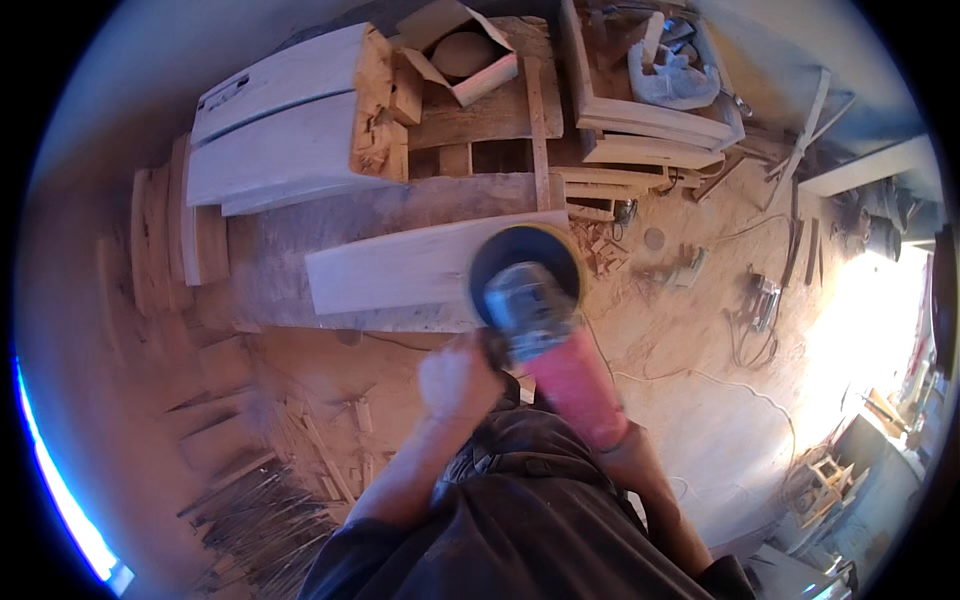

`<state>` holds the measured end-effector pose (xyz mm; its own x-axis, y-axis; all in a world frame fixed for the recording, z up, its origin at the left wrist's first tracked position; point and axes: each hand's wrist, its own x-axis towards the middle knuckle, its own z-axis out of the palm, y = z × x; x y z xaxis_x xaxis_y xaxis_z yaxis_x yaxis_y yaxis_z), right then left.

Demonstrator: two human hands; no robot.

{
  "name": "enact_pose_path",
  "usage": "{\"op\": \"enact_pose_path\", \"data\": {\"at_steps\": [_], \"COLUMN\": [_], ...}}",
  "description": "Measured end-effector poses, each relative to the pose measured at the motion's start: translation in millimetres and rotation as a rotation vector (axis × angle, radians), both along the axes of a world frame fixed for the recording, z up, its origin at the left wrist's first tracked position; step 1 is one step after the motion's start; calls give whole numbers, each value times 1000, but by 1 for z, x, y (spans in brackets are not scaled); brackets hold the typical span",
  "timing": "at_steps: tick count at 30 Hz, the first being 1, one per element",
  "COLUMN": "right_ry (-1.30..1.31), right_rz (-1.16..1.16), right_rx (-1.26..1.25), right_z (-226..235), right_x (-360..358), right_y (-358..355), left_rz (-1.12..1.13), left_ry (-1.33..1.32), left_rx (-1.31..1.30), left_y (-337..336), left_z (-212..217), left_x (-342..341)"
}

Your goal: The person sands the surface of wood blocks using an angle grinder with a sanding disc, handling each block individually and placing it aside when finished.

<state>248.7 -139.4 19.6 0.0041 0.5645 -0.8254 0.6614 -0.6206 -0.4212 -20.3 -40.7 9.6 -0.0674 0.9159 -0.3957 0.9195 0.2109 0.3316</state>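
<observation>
With both hands I hold an angle grinder [575, 385] that has a red body, a grey metal head and a wide round disc [510, 250] with a yellowish rim. My left hand [458, 378] is closed at the side of the head, where a dark side handle partly shows. Around the rear of the red body wraps my right hand [622, 450], its fingers mostly hidden. The disc overlaps the right end of a pale wooden board [390, 268]; whether it touches cannot be seen. This board lies along the near edge of a dusty workbench [265, 250].
Large pale wooden panels [275, 130] are stacked at the back left, beside an open cardboard box [425, 25]. A wooden drawer [650, 115] holds a plastic-wrapped bundle. Wood scraps [270, 520] lie low left; a cable [740, 385] and a small power tool [762, 300] lie on the floor.
</observation>
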Motion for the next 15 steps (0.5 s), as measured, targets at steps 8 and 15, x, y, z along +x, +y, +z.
{"op": "enact_pose_path", "data": {"at_steps": [8, 15], "right_ry": [89, 22], "right_rz": [150, -220], "right_rx": [-57, -156], "right_z": [1, 3], "right_x": [-39, 24], "right_y": [36, 3], "left_rz": [41, -250], "left_ry": [193, -3], "left_rx": [-39, 48], "left_y": [2, 61], "left_z": [-7, -10], "left_x": [-43, 57]}}
